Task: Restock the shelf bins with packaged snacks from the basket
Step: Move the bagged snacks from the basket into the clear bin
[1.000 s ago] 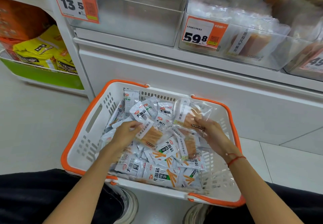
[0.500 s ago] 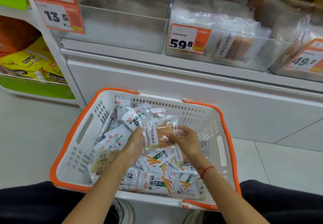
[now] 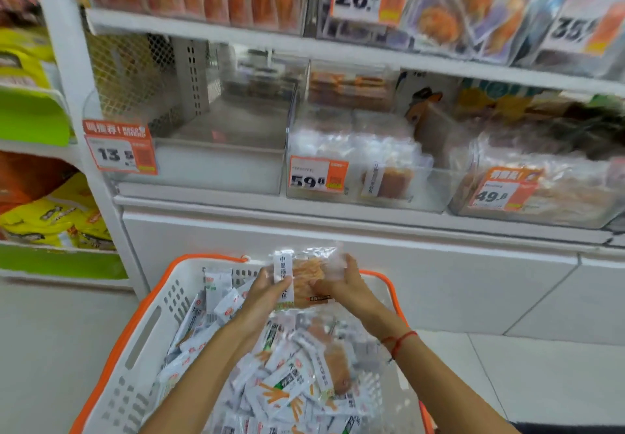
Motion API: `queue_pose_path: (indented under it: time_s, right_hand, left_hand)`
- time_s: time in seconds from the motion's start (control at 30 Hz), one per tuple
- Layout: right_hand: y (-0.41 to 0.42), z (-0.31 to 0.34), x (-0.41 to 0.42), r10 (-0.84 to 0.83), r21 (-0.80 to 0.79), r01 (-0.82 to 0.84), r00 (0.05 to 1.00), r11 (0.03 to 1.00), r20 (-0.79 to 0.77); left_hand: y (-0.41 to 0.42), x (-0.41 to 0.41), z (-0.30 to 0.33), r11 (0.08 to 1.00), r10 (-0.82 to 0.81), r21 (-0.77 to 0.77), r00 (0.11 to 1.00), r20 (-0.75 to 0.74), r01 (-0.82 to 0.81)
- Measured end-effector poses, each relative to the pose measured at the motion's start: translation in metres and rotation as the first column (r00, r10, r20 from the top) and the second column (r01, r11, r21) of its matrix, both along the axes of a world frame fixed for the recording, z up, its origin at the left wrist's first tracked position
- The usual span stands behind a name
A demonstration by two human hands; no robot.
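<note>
1. The left hand [image 3: 267,293] and the right hand [image 3: 341,286] held one clear snack packet [image 3: 306,276] between them, above the far rim of the basket [image 3: 148,328].
2. The left hand pinched the left edge of the packet, with the thumb lying over its white label strip.
3. The right hand gripped the right edge, with the fingers curled behind the clear film and the thumb on the front.
4. The packet stood almost upright, and an orange-brown piece of food showed through it.
5. The basket was white with an orange rim and stood on the floor in front of the shelf unit.
6. Many small white snack packets [image 3: 287,393] with orange print lay piled inside the basket, under the forearms.
7. A red string bracelet [image 3: 399,344] sat on the right wrist.
8. On the lower shelf, the left bin [image 3: 216,163], with the price tag "13.5" [image 3: 120,154], looked almost bare inside.
9. The middle bin [image 3: 429,183], with the tag "59.8" [image 3: 318,176], held clear packets of a similar kind.
10. The right bin [image 3: 558,193], with the tag "49.8" [image 3: 504,191], was also filled with clear packets.
</note>
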State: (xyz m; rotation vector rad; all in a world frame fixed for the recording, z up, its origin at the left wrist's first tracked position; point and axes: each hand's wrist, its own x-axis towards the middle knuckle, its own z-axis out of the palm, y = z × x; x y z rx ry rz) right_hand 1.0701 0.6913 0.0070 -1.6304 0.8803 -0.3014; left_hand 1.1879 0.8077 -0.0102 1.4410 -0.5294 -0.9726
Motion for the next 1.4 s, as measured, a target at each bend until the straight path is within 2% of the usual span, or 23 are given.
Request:
queue_pose_path:
  time_s: [0.07, 0.17, 0.3, 0.4, 0.5, 0.63, 0.7, 0.83, 0.9, 1.17, 1.23, 1.33, 1.4]
  right_hand:
    - [-0.013, 0.025, 0.001, 0.096, 0.004, -0.096, 0.995, 0.995, 0.012]
    - [-0.023, 0.070, 0.003, 0.132, -0.100, -0.130, 0.991, 0.987, 0.021]
    - [-0.044, 0.119, 0.007, 0.138, -0.343, -0.101, 0.987, 0.934, 0.085]
    - [-0.069, 0.142, 0.013, 0.057, -0.397, -0.006, 0.992, 0.918, 0.116]
    - [-0.089, 0.162, 0.019, 0.040, -0.380, 0.035, 0.982, 0.924, 0.187]
    - [-0.110, 0.176, 0.038, 0.054, -0.449, 0.069, 0.965, 0.891, 0.255]
    - [-0.119, 0.175, 0.049, 0.047, -0.470, 0.074, 0.970, 0.879, 0.240]
    - [-0.136, 0.166, 0.061, 0.038, -0.485, 0.068, 0.978, 0.872, 0.204]
    - [-0.141, 0.165, 0.065, 0.025, -0.505, 0.073, 0.982, 0.860, 0.186]
    - [-0.143, 0.163, 0.071, -0.007, -0.641, 0.034, 0.999, 0.767, 0.045]
    - [-0.139, 0.161, 0.070, -0.026, -0.668, 0.017, 1.000, 0.744, -0.003]
    - [-0.136, 0.154, 0.069, -0.064, -0.676, 0.045, 0.998, 0.736, -0.004]
    - [-0.136, 0.149, 0.069, -0.074, -0.665, 0.050, 0.997, 0.746, -0.009]
  left_hand:
    - [-0.011, 0.006, 0.023, 0.999, -0.005, -0.041, 0.998, 0.062, 0.007]
    - [-0.028, 0.020, 0.055, 0.996, -0.028, -0.076, 0.987, 0.157, 0.040]
    - [-0.046, 0.035, 0.113, 0.991, -0.090, -0.072, 0.949, 0.303, 0.117]
    - [-0.063, 0.053, 0.154, 0.986, -0.147, -0.003, 0.888, 0.435, 0.165]
    - [-0.077, 0.072, 0.173, 0.969, -0.230, 0.062, 0.783, 0.577, 0.240]
    - [-0.098, 0.101, 0.178, 0.988, -0.126, 0.041, 0.637, 0.760, 0.146]
    - [-0.108, 0.109, 0.179, 0.996, -0.088, 0.083, 0.523, 0.848, 0.033]
    - [-0.119, 0.112, 0.183, 0.980, -0.083, 0.116, 0.195, 0.977, -0.161]
    - [-0.123, 0.114, 0.185, 0.977, -0.070, 0.094, 0.128, 0.989, -0.190]
    - [-0.127, 0.122, 0.179, 0.964, -0.126, 0.126, 0.016, 0.992, -0.235]
    - [-0.121, 0.126, 0.176, 0.975, -0.102, 0.107, 0.031, 0.994, -0.196]
    - [-0.113, 0.129, 0.175, 0.997, -0.045, 0.051, 0.104, 0.994, -0.059]
    - [-0.112, 0.128, 0.180, 0.998, -0.066, 0.067, 0.068, 0.996, -0.013]
